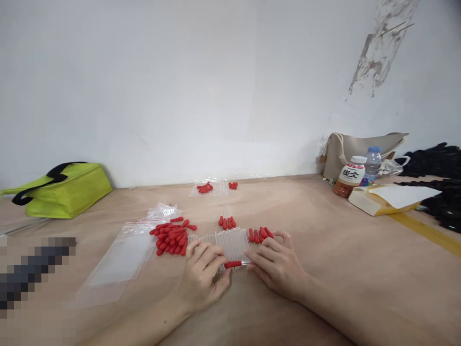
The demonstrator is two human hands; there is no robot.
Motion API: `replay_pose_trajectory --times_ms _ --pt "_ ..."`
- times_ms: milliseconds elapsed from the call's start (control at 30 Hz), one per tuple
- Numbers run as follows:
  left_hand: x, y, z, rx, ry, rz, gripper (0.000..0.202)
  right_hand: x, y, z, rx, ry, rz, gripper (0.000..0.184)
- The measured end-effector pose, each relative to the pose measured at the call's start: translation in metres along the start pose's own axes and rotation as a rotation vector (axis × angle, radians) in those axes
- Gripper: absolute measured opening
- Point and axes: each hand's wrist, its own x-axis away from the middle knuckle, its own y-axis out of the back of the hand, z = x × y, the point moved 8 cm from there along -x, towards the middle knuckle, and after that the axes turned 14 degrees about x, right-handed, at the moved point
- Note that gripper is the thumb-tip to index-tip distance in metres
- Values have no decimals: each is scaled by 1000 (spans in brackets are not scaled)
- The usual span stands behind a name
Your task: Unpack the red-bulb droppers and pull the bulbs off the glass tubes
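Note:
Between the finger and thumb of my left hand (pixel 203 276) is the end of a red rubber bulb (pixel 233 265). My right hand (pixel 279 264) pinches a clear glass tube (pixel 245 263) that meets the bulb's open end. Both lie roughly level just above the table; how deep the tube sits in the bulb is hidden. Behind the hands, a row of clear glass tubes (pixel 232 240) lies side by side. A heap of red bulbs (pixel 171 238) is left of them. Several more red bulbs (pixel 257 235) lie by my right fingers, and another group of red bulbs (pixel 226 222) lies just beyond the tubes.
Clear zip bags (pixel 118 259) lie at the left, near a lime-green bag (pixel 72 190). More red pieces (pixel 205 188) rest on plastic by the wall. On the right stand a brown drink bottle (pixel 349 178), a water bottle (pixel 373 163), a beige bag (pixel 333 158) and an open box (pixel 367 201).

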Motion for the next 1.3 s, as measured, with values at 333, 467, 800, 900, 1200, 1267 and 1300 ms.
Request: replay_pose_trajectory --times_ms 333,467,800,900,1200,1267,1300 --pt "12 -12 -7 76 -109 114 8 0 1 14 -104 98 21 13" --pt "16 -15 -11 43 -151 142 8 3 5 19 -89 145 41 15" --pt "7 18 9 47 -47 82 14 7 14 -15 -154 59 21 14" --pt "-10 21 30 106 120 102 18 4 18 -15 -181 122 -14 16" --pt "-75 -84 58 280 135 543 18 7 19 6 -152 248 87 17" --pt "-84 -103 57 304 50 660 15 7 20 1 -161 213 67 17" --pt "-86 -110 56 318 16 702 15 7 20 -1 -165 202 55 17"
